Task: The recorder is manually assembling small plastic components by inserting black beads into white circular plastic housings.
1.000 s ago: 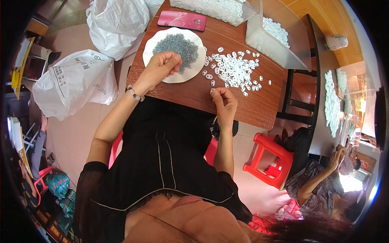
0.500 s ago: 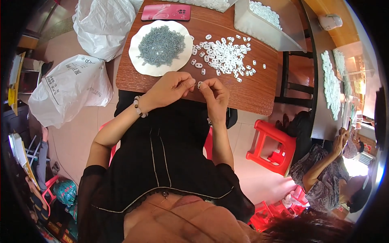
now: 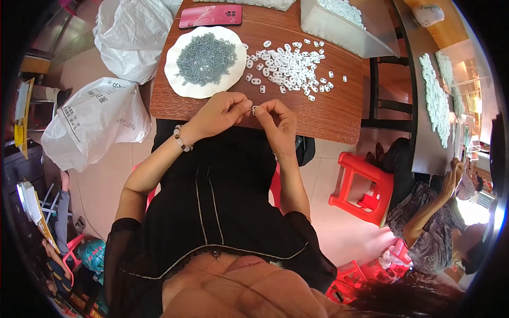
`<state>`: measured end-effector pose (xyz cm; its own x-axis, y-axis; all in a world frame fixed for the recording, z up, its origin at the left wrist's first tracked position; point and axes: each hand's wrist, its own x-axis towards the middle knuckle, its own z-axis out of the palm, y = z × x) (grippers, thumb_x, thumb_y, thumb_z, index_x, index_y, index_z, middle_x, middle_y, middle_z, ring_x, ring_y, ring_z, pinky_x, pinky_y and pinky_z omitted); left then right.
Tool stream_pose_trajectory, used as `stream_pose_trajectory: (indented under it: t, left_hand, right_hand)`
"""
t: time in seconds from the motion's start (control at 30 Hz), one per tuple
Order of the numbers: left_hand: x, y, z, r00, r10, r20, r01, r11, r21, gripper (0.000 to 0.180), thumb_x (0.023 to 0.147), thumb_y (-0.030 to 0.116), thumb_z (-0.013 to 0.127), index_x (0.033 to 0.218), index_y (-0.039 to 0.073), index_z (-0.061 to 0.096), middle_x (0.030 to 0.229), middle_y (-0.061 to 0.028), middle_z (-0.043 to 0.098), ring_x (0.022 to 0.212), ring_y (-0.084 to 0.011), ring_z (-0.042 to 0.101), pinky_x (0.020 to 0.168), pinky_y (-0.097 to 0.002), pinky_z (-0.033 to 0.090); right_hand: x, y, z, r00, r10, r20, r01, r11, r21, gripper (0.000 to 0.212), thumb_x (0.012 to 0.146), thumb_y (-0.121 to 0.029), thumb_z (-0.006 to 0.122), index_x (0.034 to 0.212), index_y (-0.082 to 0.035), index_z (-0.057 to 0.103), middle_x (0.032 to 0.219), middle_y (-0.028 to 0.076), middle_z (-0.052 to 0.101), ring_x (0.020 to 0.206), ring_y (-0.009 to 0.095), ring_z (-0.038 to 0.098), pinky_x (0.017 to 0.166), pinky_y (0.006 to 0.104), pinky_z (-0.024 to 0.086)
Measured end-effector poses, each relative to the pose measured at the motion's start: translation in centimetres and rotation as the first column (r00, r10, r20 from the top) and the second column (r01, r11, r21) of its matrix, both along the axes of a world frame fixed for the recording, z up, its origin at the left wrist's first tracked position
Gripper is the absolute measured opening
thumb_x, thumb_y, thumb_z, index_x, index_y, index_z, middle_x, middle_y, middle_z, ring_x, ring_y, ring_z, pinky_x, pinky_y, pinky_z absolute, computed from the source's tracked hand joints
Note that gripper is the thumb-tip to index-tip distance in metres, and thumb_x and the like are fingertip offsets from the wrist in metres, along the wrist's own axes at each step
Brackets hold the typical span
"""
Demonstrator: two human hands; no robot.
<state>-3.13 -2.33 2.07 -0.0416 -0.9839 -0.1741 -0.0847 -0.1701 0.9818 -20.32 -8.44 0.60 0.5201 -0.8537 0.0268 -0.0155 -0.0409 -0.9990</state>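
Over the near edge of the brown table, my two hands meet almost fingertip to fingertip. Thumb and finger of my right hand pinch a small white oval piece with holes. My left hand, with a beaded bracelet at the wrist, is closed in a pinch beside that piece; whatever sits in its fingertips is too small to make out. Just beyond my left hand stands a white wavy-rimmed plate heaped with thin grey rod-like pieces. Loose white two-holed pieces lie scattered beyond my right hand.
A pink phone lies at the table's far left. At the far right, a translucent bin holds more white pieces. White plastic bags stand left of the table, a red stool to the right. Another person sits farther right.
The white piece in my right hand has come closer to my left fingertips, narrowing the gap between my hands. The whole view has shifted slightly.
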Motion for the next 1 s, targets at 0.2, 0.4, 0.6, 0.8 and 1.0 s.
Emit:
stream_pose_trajectory:
  t: [0.2,0.4,0.6,0.8,1.0]
  left_hand:
    - [-0.2,0.0,0.1,1.0,-0.012,0.014,0.012,1.0,0.002,0.031,0.099,0.024,0.049,0.077,0.002,0.053,0.064,0.0023,0.047,0.059,-0.0054,0.042,0.054,-0.0216,0.035]
    - [-0.4,0.0,0.0,0.999,-0.025,0.034,0.025,1.0,0.001,0.031,0.099,0.024,0.049,0.077,0.002,0.052,0.064,0.0026,0.046,0.059,-0.0053,0.041,0.054,-0.0217,0.035]
    - [-0.7,0.2,0.2,0.998,0.003,0.068,-0.003,1.0,-0.008,0.03,0.098,0.022,0.05,0.077,0.001,0.053,0.065,0.0026,0.047,0.061,-0.0058,0.041,0.055,-0.0222,0.036]
    - [-1.0,0.4,0.1,0.97,0.089,0.228,-0.063,0.991,-0.12,0.026,0.096,0.018,0.052,0.08,-0.002,0.055,0.065,-0.001,0.05,0.062,-0.009,0.043,0.058,-0.0253,0.038]
    - [-1.6,0.5,-0.4,0.938,0.202,0.283,-0.146,0.968,-0.206,0.02,0.092,0.013,0.053,0.079,-0.002,0.056,0.063,-0.0135,0.054,0.053,-0.0213,0.046,0.053,-0.0325,0.04]
  right_hand:
    - [-0.2,-0.2,-0.5,0.999,-0.05,-0.009,0.05,0.998,-0.028,0.015,0.085,-0.012,0.067,0.077,0.0,0.061,0.069,-0.003,0.056,0.063,0.003,0.048,0.057,0.0202,0.038]
    - [-0.3,-0.1,-0.4,0.999,-0.027,-0.03,0.028,0.999,0.033,0.014,0.084,-0.012,0.067,0.078,0.0,0.062,0.068,-0.003,0.057,0.061,0.003,0.048,0.055,0.0199,0.039]
    - [-0.4,-0.2,-0.6,0.998,-0.011,-0.054,0.011,1.0,-0.012,0.016,0.084,-0.013,0.068,0.077,0.001,0.062,0.067,-0.001,0.058,0.06,0.003,0.048,0.055,0.0201,0.039]
    - [-0.3,0.0,-1.2,0.996,-0.023,-0.082,0.022,1.0,-0.008,0.015,0.084,-0.012,0.068,0.077,0.0,0.062,0.066,-0.001,0.055,0.06,0.004,0.047,0.054,0.0216,0.038]
    - [0.1,0.3,-1.3,0.997,-0.059,-0.049,0.053,0.993,-0.11,0.017,0.084,-0.012,0.069,0.076,0.001,0.063,0.067,0.001,0.054,0.061,0.005,0.046,0.056,0.0222,0.038]
